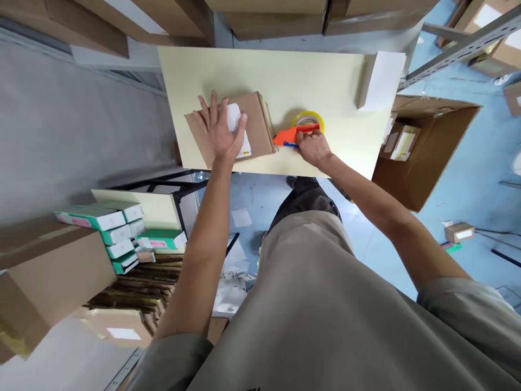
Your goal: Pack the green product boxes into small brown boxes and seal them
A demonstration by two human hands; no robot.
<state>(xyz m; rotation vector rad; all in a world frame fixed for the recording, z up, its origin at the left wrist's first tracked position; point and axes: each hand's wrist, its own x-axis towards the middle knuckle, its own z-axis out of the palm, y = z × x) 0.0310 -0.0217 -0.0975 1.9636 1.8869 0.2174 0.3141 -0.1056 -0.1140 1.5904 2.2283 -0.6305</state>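
A brown cardboard box [257, 117] lies on the pale yellow tabletop [228, 68], with a white label [244, 146] on its upper face. My left hand [223, 133] rests flat across the box and partly covers the label, fingers spread. In my right hand [313, 147] is an orange tape dispenser [288, 136], gripped with the fingers closed round it. A roll of clear yellowish tape [309, 117] sits on the dispenser. Its front end is at the right edge of the box; whether it touches the cardboard I cannot tell.
A white block, perhaps stacked paper [382, 81], stands at the table's right end. An open carton [431, 146] with smaller boxes inside is beyond that end. Large cartons [280, 24] line the shelf behind. Green-and-white boxes [122, 217] and flattened cardboard [138, 293] are at lower left.
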